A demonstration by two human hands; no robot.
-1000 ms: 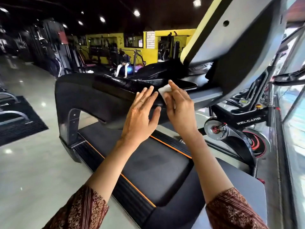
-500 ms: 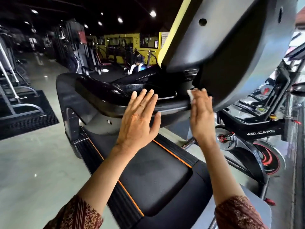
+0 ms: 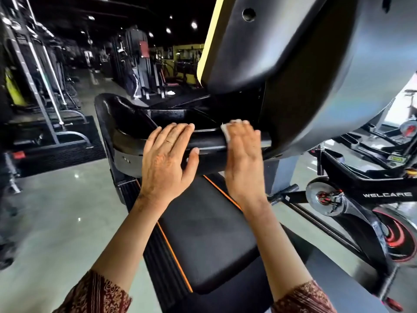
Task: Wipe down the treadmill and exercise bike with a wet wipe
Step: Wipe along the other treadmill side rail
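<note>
On the black front bar [image 3: 209, 144] of the treadmill [image 3: 203, 245], the white wet wipe [image 3: 225, 131] lies pressed under the right hand [image 3: 244, 159], fingers flat and together. The left hand [image 3: 165, 161] rests beside it, fingers straight, thumb spread. To the right, the exercise bike [image 3: 352, 196] reads WELCARE.

Gym: treadmill [image 3: 203, 233], exercise bike [image 3: 383, 195], probably cable machines [image 3: 45, 64] at left.

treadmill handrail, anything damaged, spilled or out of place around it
Nothing stands out. The right hand presses the white wipe flat on the black handrail, the left hand rests open on it alongside, and no crack or spill shows.
</note>
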